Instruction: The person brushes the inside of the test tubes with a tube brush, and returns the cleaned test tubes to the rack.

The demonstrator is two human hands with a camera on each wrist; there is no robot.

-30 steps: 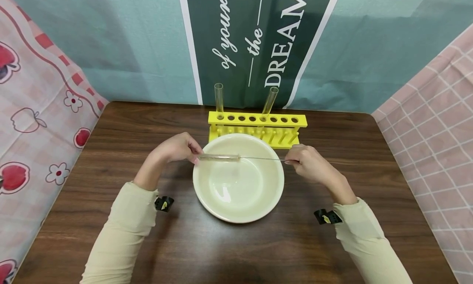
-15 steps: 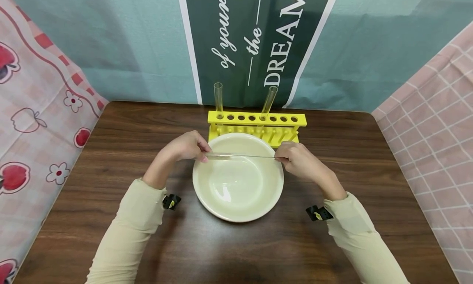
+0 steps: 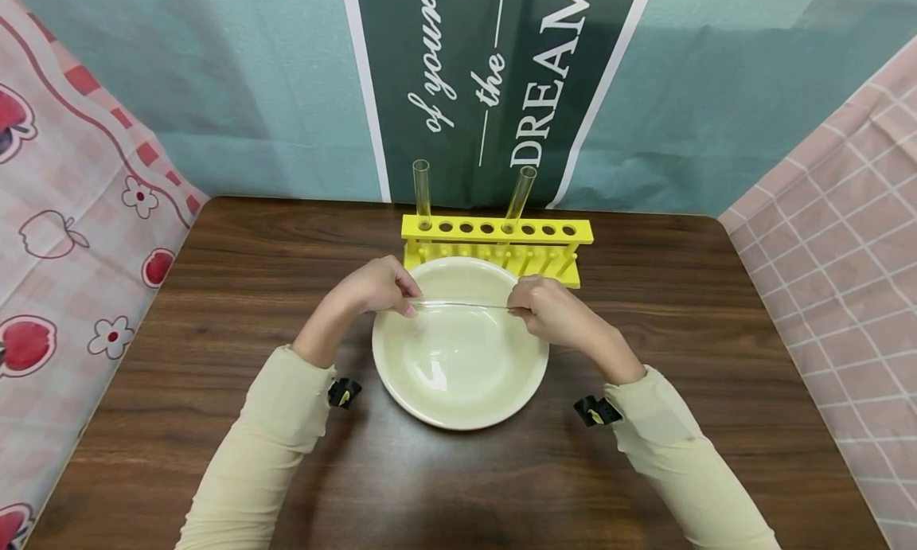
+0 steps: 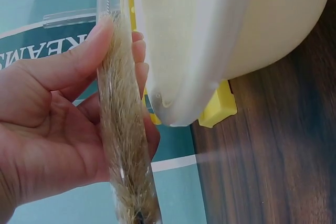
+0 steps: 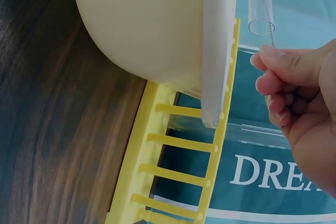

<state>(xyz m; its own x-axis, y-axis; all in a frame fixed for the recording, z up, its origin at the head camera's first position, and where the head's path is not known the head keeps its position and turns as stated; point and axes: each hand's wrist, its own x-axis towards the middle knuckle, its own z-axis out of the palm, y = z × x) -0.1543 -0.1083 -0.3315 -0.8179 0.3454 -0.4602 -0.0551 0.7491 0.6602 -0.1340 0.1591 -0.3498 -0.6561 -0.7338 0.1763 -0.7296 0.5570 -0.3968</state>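
Note:
My left hand [image 3: 380, 287] grips a clear test tube [image 3: 444, 302] that lies roughly level above the cream basin [image 3: 462, 367]. Inside the tube, bristles of a test tube brush [image 4: 123, 103] fill the part around my left fingers and reach down toward its lower end in the left wrist view. From the tube's mouth runs the brush's twisted wire [image 5: 272, 34], pinched between the thumb and forefinger of my right hand [image 3: 548, 307]. The right fingers are close to the mouth but apart from the glass. The far end of the wire is hidden by that hand.
A yellow test tube rack [image 3: 494, 228] stands directly behind the basin. Two test tubes stand in it: one upright [image 3: 422, 193] at the left end, one tilted [image 3: 521, 196] near the middle. Cloth hangs behind and along both sides of the wooden table [image 3: 458, 494].
My right hand has moved left, pushing the brush deeper into the tube, so less wire shows. My left hand has shifted right with the tube. Rack and basin have stayed in place.

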